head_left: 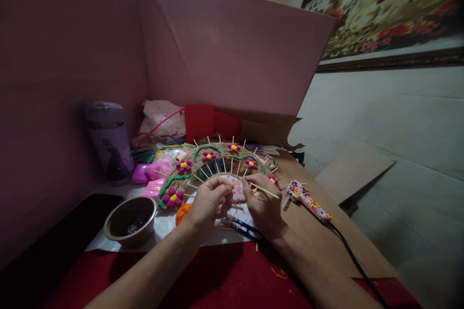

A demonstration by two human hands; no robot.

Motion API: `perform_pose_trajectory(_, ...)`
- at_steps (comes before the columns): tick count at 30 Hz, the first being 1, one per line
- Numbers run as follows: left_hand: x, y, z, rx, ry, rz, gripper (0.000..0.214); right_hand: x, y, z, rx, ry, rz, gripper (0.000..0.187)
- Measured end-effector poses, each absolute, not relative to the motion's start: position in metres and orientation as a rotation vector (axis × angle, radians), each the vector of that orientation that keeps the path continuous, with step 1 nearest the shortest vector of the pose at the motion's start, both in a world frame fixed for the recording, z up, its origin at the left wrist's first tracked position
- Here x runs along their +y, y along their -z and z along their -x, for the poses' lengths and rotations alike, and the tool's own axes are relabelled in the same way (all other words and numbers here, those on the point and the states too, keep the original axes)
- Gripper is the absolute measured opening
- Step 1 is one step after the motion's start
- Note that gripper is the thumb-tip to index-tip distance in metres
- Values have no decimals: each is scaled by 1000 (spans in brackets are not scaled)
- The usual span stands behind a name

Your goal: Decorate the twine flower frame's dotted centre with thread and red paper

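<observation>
My left hand [212,198] is closed, its thumb and forefinger pinching a thin orange yarn [235,208] that hangs down between my hands. A pale wooden stick [266,190] is gripped in my right hand [263,207], pointing out to the right. Partly hidden behind my left wrist lies an orange yarn ball [183,213]. Below my fingers rests a blue-handled tool [244,228], its jaws hard to make out. Just beyond both hands is a twine-wrapped arch [221,149] with purple flowers, green curved strips and wooden sticks around its edges.
A bowl [130,222] stands at left, near a purple tumbler [110,145] and pink bags [150,174]. On the cardboard [326,236] at right lies a flower-patterned glue gun [308,200] with a black cord. Pink panels [224,43] rise behind; red cloth [217,275] covers the front.
</observation>
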State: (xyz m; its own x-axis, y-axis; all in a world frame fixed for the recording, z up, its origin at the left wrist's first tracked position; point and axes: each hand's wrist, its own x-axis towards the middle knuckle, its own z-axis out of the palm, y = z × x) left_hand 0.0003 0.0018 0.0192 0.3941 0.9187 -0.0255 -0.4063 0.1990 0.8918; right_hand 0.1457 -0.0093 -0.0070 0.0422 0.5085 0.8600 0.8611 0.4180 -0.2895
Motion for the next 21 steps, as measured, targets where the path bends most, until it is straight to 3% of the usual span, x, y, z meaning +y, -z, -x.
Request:
perform_pose_trajectory(5,2,-20,0,666,-1034,-918,14,-11,2,-151,-1414,366,1144,5)
perform_pose_trajectory(9,3,-20,-1,661,-1045,-903,14,-24,0,-143,-1607,312,879,10)
perform_pose_trajectory(21,2,-19,-1,660,-1060,-913,14,-26,3,-137,-1691,340,965,6)
